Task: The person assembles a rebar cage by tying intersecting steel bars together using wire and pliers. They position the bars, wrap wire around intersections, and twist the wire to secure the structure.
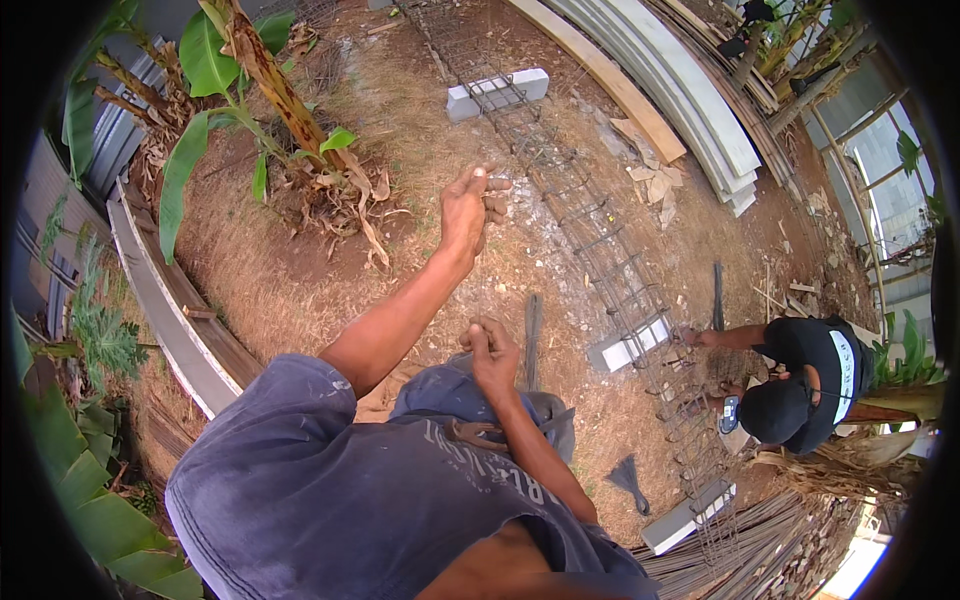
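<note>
My left hand (pixel 468 215) is stretched out over the dry ground, its fingers partly bent and apart, and no object shows in it. Closer to my body, my right hand (pixel 493 357) is closed, thumb against fingertips, above my knee; whatever it pinches is too small to make out. To the right of both hands a long rebar cage (pixel 575 208) runs from the far edge toward the near right. It rests on pale blocks, among them a far block (pixel 462 104) and a middle block (pixel 617 352). A bundle of thin dark wire (pixel 533 345) lies just right of my right hand.
A co-worker in a black cap (pixel 772 410) crouches across the cage, one hand at its bars. More wire bundles (pixel 627 478) lie around. Long boards (pixel 690 100) are stacked at far right, steel rods (pixel 770 545) at near right. A banana plant (pixel 275 90) stands far left.
</note>
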The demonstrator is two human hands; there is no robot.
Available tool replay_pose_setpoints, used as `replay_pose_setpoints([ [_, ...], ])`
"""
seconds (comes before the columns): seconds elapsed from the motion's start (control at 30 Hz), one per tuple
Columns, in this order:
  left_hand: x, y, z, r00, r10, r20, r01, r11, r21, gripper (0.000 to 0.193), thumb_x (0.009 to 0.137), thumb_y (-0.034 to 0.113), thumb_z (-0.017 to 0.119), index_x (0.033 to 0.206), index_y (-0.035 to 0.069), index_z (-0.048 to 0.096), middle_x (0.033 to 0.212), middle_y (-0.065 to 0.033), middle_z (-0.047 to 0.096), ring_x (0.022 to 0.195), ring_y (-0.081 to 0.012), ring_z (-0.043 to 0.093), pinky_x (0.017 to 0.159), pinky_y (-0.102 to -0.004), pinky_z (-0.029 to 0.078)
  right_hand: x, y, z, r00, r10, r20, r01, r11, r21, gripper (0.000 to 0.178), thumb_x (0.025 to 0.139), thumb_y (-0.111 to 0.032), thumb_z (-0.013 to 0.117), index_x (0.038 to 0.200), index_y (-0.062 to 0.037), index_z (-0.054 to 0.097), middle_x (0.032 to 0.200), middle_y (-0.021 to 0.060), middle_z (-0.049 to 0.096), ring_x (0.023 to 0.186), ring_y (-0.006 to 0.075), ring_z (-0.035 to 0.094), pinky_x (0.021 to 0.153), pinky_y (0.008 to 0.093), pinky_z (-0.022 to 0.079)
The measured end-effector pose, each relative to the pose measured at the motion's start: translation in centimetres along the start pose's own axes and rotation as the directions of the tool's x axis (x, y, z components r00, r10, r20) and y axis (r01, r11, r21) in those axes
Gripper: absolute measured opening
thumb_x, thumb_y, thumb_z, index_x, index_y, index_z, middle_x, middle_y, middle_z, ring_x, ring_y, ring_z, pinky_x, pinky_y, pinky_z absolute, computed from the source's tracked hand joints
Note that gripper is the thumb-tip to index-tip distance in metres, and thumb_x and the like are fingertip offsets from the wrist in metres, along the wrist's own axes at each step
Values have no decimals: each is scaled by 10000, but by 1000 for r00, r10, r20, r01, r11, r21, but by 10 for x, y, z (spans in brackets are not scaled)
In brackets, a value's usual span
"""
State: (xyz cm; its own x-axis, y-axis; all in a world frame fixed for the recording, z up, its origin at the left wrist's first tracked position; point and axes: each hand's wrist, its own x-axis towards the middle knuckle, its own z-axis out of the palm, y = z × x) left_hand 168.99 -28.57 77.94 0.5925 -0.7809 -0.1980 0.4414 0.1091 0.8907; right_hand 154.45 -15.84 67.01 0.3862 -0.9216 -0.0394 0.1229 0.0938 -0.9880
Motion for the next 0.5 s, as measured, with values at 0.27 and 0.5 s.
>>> replay_pose_setpoints([
  [0.27, 16, -8, -5, 984, -37, 176, 15, 992, 123, 237, 927, 75, 547, 1137, -20, 601, 978, -127, 667, 709, -144, 640, 636, -265, 551, -1, -1, -15, 982, -63, -179, 70, 997, 36, 236, 989, -187, 526, 1019, 28, 618, 665, 11, 546, 608, 64, 490, 554, 236, 408],
  [0.5, 19, 18, -21, 840, -188, 509, 223, 975, -8, 278, 902, 93, 594, 1146, -37, 623, 950, -122, 662, 797, -188, 657, 723, -329, 581, 8, 10, -29, 941, 156, -302, -18, 911, 412, 229, 1006, -246, 503, 930, -44, 579, 637, -26, 445, 548, 59, 398, 526, 242, 403],
])
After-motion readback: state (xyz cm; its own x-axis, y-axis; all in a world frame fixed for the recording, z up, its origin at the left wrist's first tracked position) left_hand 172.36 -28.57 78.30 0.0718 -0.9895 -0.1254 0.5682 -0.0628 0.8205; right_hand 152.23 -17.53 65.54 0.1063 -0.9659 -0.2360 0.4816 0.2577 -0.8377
